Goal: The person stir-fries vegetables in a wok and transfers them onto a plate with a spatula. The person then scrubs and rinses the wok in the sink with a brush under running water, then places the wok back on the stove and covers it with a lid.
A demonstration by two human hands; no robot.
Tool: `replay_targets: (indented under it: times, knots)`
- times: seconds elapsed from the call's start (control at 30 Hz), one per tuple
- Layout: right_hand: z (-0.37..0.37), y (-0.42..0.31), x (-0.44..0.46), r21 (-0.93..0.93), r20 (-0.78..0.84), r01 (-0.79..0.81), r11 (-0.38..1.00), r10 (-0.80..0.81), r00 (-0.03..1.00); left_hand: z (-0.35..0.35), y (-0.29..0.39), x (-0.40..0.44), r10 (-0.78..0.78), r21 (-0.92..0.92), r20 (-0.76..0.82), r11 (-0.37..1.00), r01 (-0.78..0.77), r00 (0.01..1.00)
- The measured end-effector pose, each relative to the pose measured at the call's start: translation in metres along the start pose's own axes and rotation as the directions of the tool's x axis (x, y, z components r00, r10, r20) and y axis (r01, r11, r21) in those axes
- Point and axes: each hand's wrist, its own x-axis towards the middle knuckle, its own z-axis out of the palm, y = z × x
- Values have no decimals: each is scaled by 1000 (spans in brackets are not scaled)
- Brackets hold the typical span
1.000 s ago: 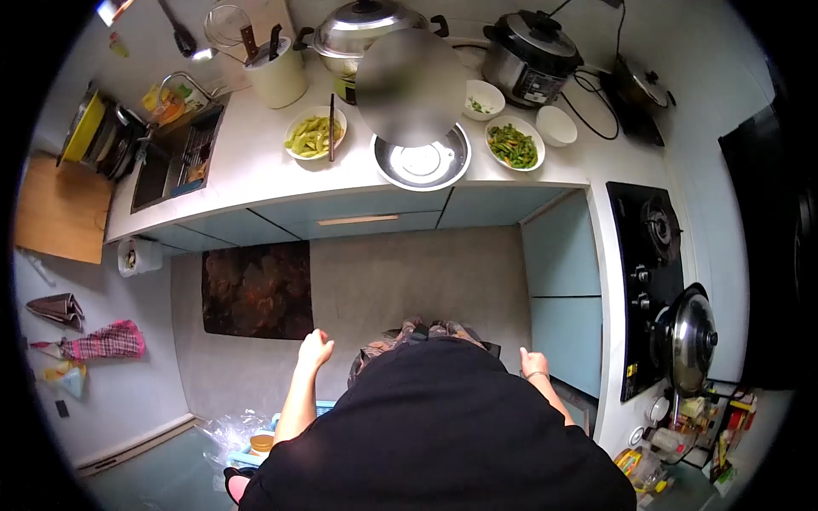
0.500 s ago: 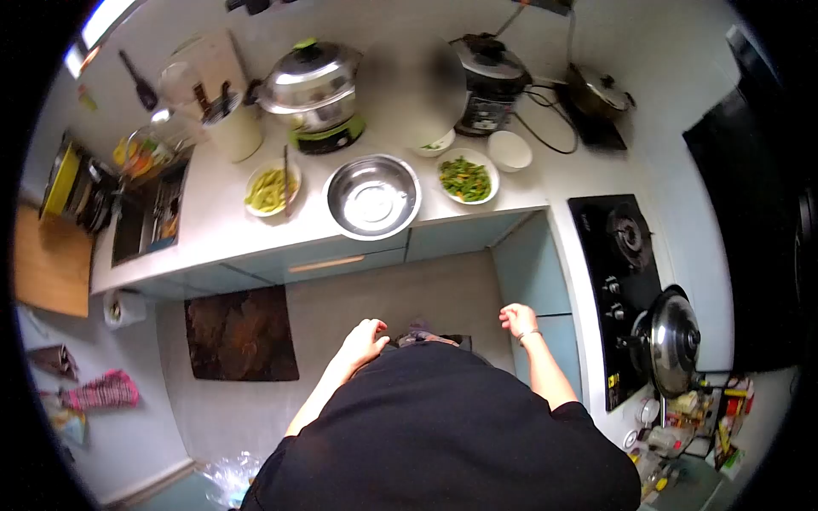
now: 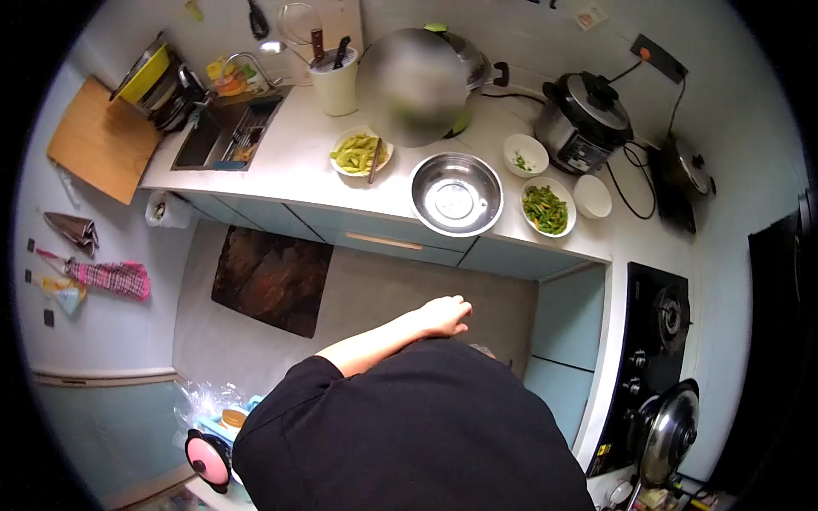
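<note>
My left hand [image 3: 445, 317] is held out in front of my black shirt [image 3: 409, 426], over the grey floor. Its fingers are loosely bent, the thumb stands apart, and nothing shows in it. My right hand is out of sight. Beyond the left hand, on the white counter, is an empty steel basin [image 3: 457, 194]. To its left is a bowl of pale green vegetable pieces [image 3: 359, 153] with chopsticks [image 3: 375, 161] across it. On its right stand a bowl of cut green vegetables [image 3: 546, 210], a small bowl with chopped greens [image 3: 525, 155] and a white bowl [image 3: 592, 197].
A pressure cooker [image 3: 585, 119] stands at the back right. The gas stove [image 3: 656, 332] holds a lidded pan [image 3: 671, 434]. At the left are a sink [image 3: 228, 128] and wooden board [image 3: 104, 140]; a dark mat [image 3: 271, 278] lies on the floor. A pink-lidded pot [image 3: 209, 460] is behind me.
My body and view have turned left. The left hand has swung across in front of my body, and the right hand has gone out of sight. The counter things appear unmoved.
</note>
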Motion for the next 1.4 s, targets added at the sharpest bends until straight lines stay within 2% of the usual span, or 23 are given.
replay_targets:
  times: [0.17, 0.2, 0.23, 0.27, 0.3, 0.33, 0.43, 0.53, 0.6, 0.67, 0.73, 0.8, 0.87, 0.93, 1.0, 1.07, 1.2, 1.33, 1.4]
  knots:
    - [22, -20, 46, 142, 173, 181, 973, -204, 963, 16, -28, -42, -148, -21, 74, 988, 150, 986]
    - [-41, -93, 2, 119, 4, 297, 947, -299, 954, 18, -34, -52, -224, -1, 75, 974, 225, 972]
    - [-75, -146, -20, -111, -31, 309, 944, -314, 949, 19, -38, -61, -296, 18, 76, 955, 296, 952]
    - [-77, -162, -2, -180, -121, 406, 896, -430, 895, 16, -39, -70, -340, 21, 69, 941, 339, 938]
    - [-100, -204, -21, -167, -167, 352, 921, -378, 911, 18, -44, -77, -362, 7, 48, 932, 362, 931]
    - [-108, -224, -20, -174, -248, 469, 866, -499, 830, 20, -47, -83, -381, -7, 32, 925, 381, 924]
    - [-114, -275, -15, -116, -206, 572, 812, -583, 786, 15, -44, -99, -443, -82, -12, 894, 440, 897]
    - [-109, -321, -29, -183, -135, 623, 760, -647, 750, 20, -47, -110, -431, -179, -52, 891, 416, 901]
    - [-104, -349, -49, -161, -32, 605, 780, -617, 786, 12, -45, -118, -429, -290, -47, 870, 398, 902]
    - [-93, -370, -67, -229, 43, 608, 760, -616, 787, 25, -74, -122, -438, -339, -54, 853, 396, 897]
    - [-87, -387, -89, -143, 111, 565, 813, -554, 825, -9, -68, -131, -413, -304, -82, 877, 372, 907]
    - [-58, -384, -85, -69, 19, 613, 787, -613, 790, -34, -78, -136, -372, -260, -104, 905, 336, 922]
    - [-58, -402, -111, -53, 19, 521, 852, -520, 854, -49, -100, -145, -411, -260, -60, 886, 384, 910]
    - [-30, -402, -104, -36, -5, 516, 856, -517, 856, -64, -125, -154, -353, -254, -39, 908, 332, 935]
    - [-2, -401, -102, -110, -39, 579, 808, -585, 810, -77, -150, -160, -351, -140, -39, 929, 343, 936]
    - [11, -407, -109, 49, 149, 457, 888, -459, 876, -82, -182, -164, -358, -41, -22, 933, 357, 933]
    - [24, -405, -134, 286, 47, 344, 895, -371, 927, -103, -211, -158, -337, 54, 6, 940, 336, 942]
    - [28, -387, -138, 340, 103, 235, 911, -284, 953, -119, -211, -131, -268, 76, 26, 961, 265, 963]
    - [19, -377, -146, 261, 74, 167, 951, -192, 979, -119, -205, -115, -192, 74, 59, 979, 188, 980]
